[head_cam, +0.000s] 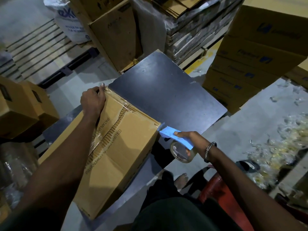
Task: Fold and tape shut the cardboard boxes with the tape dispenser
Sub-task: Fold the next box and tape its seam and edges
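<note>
One cardboard box (116, 157) lies on one dark, flat, matte table (166, 90), at its near-left part and overhanging the near edge. The box is brown corrugated board; the top flaps meet along a ragged seam with exposed fluting, and glossy clear tape runs across the far corner and along the seam.

Left hand (93, 100): fingers curled over the box's far corner, pressing the tape end down there.

Right hand (188, 140): wrapped round one tape dispenser (173, 137), light blue plastic, wedge-shaped, its tip touching the box's right corner. One roll of clear tape (181, 152), ring-shaped, sits under the hand. One metal bangle (210, 150) is on that wrist.

Right side: one stack of printed cartons (260, 64); at least five layers are countable. Left: two small brown cartons (25, 107). Far: one white woven sack (70, 22).
</note>
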A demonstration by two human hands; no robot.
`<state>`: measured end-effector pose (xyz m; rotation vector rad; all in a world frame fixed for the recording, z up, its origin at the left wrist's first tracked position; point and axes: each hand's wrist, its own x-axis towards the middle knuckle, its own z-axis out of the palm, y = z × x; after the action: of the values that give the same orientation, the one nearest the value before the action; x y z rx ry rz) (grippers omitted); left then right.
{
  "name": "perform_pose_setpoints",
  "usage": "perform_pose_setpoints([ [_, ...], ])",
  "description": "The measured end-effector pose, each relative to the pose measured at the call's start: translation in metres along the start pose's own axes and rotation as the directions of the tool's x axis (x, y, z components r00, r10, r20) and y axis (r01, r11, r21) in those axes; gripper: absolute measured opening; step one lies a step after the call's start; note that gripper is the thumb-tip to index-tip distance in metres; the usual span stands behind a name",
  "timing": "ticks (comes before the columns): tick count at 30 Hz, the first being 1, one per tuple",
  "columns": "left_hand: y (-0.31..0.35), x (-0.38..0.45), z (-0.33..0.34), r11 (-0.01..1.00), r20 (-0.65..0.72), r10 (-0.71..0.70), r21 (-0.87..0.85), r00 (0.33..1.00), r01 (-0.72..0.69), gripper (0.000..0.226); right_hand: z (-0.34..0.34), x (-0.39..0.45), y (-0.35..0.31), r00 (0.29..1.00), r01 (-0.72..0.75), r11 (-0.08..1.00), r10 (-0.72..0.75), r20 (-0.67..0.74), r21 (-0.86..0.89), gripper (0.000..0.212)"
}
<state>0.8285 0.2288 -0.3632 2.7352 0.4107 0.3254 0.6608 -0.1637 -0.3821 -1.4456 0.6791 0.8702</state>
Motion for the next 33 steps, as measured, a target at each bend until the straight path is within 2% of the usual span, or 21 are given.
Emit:
perform_pose_setpoints([
  [2,0.0,0.0,-0.001,1.0,-0.002,0.001,-0.012,1.0,-0.001,0.071,-0.007,0.006,0.002,0.999,-0.04,0.999,0.039,-0.016,-0.028,0.05],
  [4,-0.001,0.0,0.001,1.0,-0.005,-0.006,-0.006,1.0,0.006,0.071,-0.017,0.014,0.004,0.995,-0.044,0.993,0.035,-0.089,-0.111,0.051],
  [6,0.0,0.002,0.001,1.0,0.006,-0.023,0.02,1.0,0.023,0.075,-0.026,0.026,0.005,0.978,0.015,0.939,-0.085,-0.189,-0.342,0.055],
  [8,0.0,0.004,0.001,0.998,0.019,-0.038,0.05,0.999,0.036,0.077,-0.029,0.042,0.006,0.926,0.029,0.735,-0.276,-0.259,-0.678,0.062],
  [10,-0.001,0.004,0.002,0.997,0.02,-0.039,0.062,0.999,0.038,0.078,-0.026,0.059,0.003,0.868,-0.006,0.536,-0.416,-0.271,-0.844,0.062],
  [14,-0.001,0.004,0.003,0.997,0.014,-0.033,0.069,0.999,0.032,0.08,-0.015,0.091,-0.002,0.79,0.02,0.404,-0.567,-0.233,-0.914,0.053],
  [17,0.0,0.005,0.002,0.997,0.027,-0.03,0.074,0.999,0.028,0.075,-0.013,0.108,0.001,0.797,-0.021,0.304,-0.571,-0.199,-0.952,0.052],
  [20,0.004,0.003,0.001,0.997,0.04,-0.059,0.055,0.997,0.057,0.075,-0.013,0.116,0.012,0.844,0.019,0.285,-0.519,-0.137,-0.958,0.047],
  [22,0.006,0.001,0.0,0.995,0.041,-0.09,0.037,0.995,0.089,0.078,-0.011,0.112,0.017,0.866,0.023,0.332,-0.478,-0.147,-0.943,0.043],
  [24,0.007,-0.001,-0.001,0.994,0.045,-0.11,-0.001,0.993,0.11,0.08,-0.004,0.1,0.018,0.841,0.019,0.403,-0.501,-0.203,-0.915,0.035],
  [26,0.006,-0.002,-0.002,0.994,0.055,-0.107,-0.028,0.993,0.109,0.08,0.013,0.077,0.015,0.75,0.054,0.544,-0.576,-0.325,-0.837,0.025],
  [27,0.006,-0.002,-0.002,0.994,0.059,-0.102,-0.03,0.993,0.104,0.079,0.024,0.061,0.013,0.688,0.121,0.639,-0.606,-0.4,-0.76,0.02],
  [28,0.006,-0.002,-0.002,0.994,0.059,-0.1,-0.03,0.993,0.102,0.079,0.037,0.044,0.011,0.64,0.212,0.734,-0.603,-0.476,-0.646,0.017],
  [29,0.007,-0.002,-0.002,0.994,0.058,-0.103,-0.029,0.993,0.104,0.078,0.053,0.028,0.01,0.638,0.296,0.818,-0.554,-0.535,-0.493,0.016],
  [31,0.01,-0.003,-0.002,0.993,0.061,-0.114,-0.021,0.992,0.115,0.078,0.086,-0.003,-0.002,0.741,0.393,0.91,-0.398,-0.541,-0.131,0.021],
  [33,0.011,-0.005,-0.004,0.992,0.063,-0.125,-0.004,0.99,0.126,0.079,0.118,-0.013,-0.01,0.859,0.372,0.906,-0.254,-0.445,0.2,0.039],
])
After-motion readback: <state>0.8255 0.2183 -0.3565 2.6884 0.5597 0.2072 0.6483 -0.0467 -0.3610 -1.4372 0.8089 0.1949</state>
